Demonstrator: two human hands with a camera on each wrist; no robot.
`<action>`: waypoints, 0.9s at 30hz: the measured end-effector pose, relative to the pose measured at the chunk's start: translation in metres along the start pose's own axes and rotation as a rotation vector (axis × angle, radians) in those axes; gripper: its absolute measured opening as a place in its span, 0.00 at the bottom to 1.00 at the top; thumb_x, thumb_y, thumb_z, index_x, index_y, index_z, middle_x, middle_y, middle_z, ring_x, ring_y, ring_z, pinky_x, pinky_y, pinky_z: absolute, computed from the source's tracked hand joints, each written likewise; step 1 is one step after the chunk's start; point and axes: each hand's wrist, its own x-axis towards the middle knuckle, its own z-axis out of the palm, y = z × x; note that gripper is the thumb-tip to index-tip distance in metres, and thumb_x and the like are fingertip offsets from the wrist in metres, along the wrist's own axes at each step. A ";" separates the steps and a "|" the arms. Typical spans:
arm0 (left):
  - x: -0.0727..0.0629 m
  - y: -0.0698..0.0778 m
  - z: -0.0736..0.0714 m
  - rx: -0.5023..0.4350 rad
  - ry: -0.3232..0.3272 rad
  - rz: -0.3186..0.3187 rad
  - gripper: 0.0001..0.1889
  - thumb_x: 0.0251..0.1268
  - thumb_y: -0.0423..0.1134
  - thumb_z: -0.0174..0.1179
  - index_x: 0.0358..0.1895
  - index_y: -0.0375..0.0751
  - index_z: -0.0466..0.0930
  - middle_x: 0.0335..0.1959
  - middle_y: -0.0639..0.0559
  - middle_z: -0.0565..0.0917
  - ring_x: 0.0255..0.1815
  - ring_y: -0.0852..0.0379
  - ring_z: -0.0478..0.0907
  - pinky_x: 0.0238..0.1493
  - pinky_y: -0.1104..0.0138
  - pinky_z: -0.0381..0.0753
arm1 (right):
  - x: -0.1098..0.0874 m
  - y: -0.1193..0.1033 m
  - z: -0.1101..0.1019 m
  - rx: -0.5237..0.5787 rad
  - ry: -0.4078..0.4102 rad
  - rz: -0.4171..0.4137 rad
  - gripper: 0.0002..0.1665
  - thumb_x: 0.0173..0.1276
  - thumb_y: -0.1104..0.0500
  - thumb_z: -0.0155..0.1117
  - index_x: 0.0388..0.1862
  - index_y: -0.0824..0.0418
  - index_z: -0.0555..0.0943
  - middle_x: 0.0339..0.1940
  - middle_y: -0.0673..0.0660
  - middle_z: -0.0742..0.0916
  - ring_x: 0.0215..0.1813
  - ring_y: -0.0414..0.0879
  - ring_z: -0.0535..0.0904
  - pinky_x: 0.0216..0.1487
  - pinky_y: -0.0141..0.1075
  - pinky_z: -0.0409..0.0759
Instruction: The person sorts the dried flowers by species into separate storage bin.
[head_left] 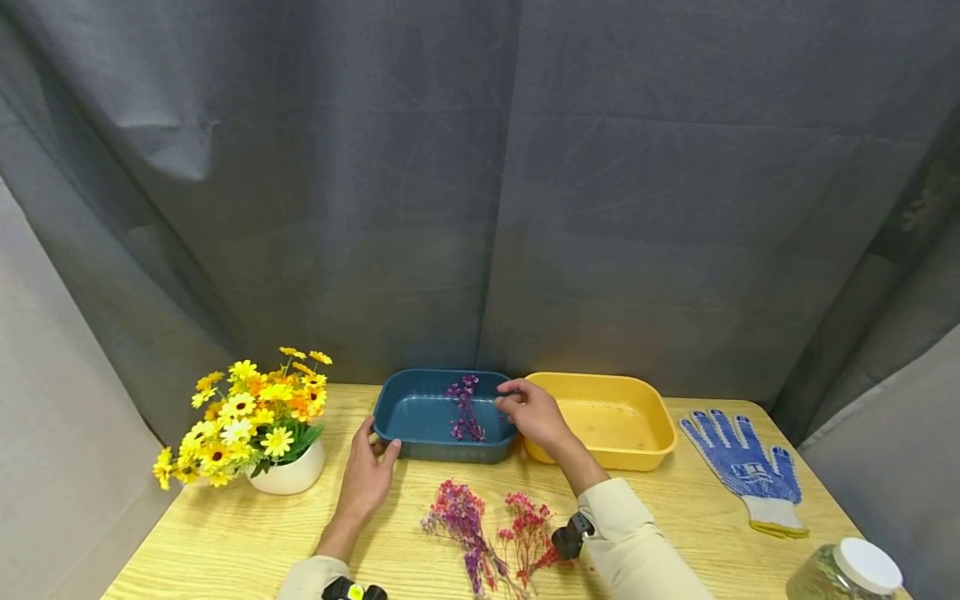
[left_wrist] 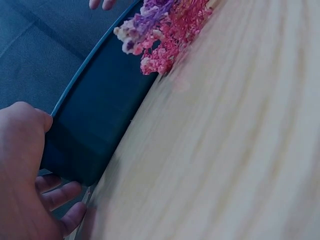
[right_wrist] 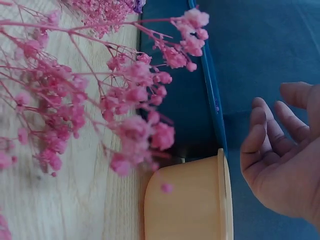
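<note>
My left hand [head_left: 369, 475] holds the left front corner of a dark blue plastic tray [head_left: 438, 451]. In the left wrist view the thumb lies at the tray's rim and the fingers [left_wrist: 62, 196] bend round its end. Purple dried flower sprigs [head_left: 467, 408] lie inside this tray. Over its right end hovers my right hand [head_left: 534, 414], fingers loosely bent with nothing between them, as the right wrist view also shows. On the table in front lie a purple-pink dried flower bunch [head_left: 461, 518] and red-pink dried sprigs [head_left: 525, 521], partly below the right forearm.
A yellow tray [head_left: 656, 425] stands right beside the blue one. At the left is a white pot [head_left: 291, 473] of yellow and orange flowers [head_left: 251, 408]. A blue-and-white work glove [head_left: 746, 467] and a white-lidded jar [head_left: 862, 571] are at the right. A grey curtain [head_left: 480, 208] hangs behind.
</note>
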 end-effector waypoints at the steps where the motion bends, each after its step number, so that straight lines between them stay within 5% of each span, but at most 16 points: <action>1: 0.000 0.000 0.000 -0.001 -0.002 0.000 0.37 0.72 0.55 0.51 0.76 0.46 0.48 0.71 0.41 0.64 0.61 0.45 0.76 0.58 0.49 0.74 | -0.002 0.000 -0.001 0.012 0.002 0.003 0.14 0.70 0.55 0.59 0.52 0.55 0.79 0.41 0.57 0.85 0.39 0.49 0.81 0.46 0.40 0.80; 16: -0.001 0.003 -0.001 -0.011 -0.005 -0.004 0.35 0.73 0.47 0.53 0.76 0.45 0.49 0.70 0.40 0.65 0.62 0.44 0.76 0.60 0.47 0.71 | -0.028 0.007 -0.010 0.065 0.028 -0.040 0.13 0.68 0.57 0.61 0.51 0.56 0.80 0.36 0.56 0.83 0.35 0.51 0.77 0.36 0.33 0.74; 27: -0.002 0.003 0.000 -0.019 -0.008 -0.012 0.36 0.72 0.53 0.51 0.76 0.46 0.48 0.70 0.41 0.65 0.63 0.44 0.75 0.59 0.47 0.73 | -0.053 0.010 -0.012 0.108 -0.001 -0.052 0.13 0.69 0.57 0.61 0.51 0.52 0.80 0.37 0.54 0.82 0.34 0.48 0.75 0.33 0.34 0.74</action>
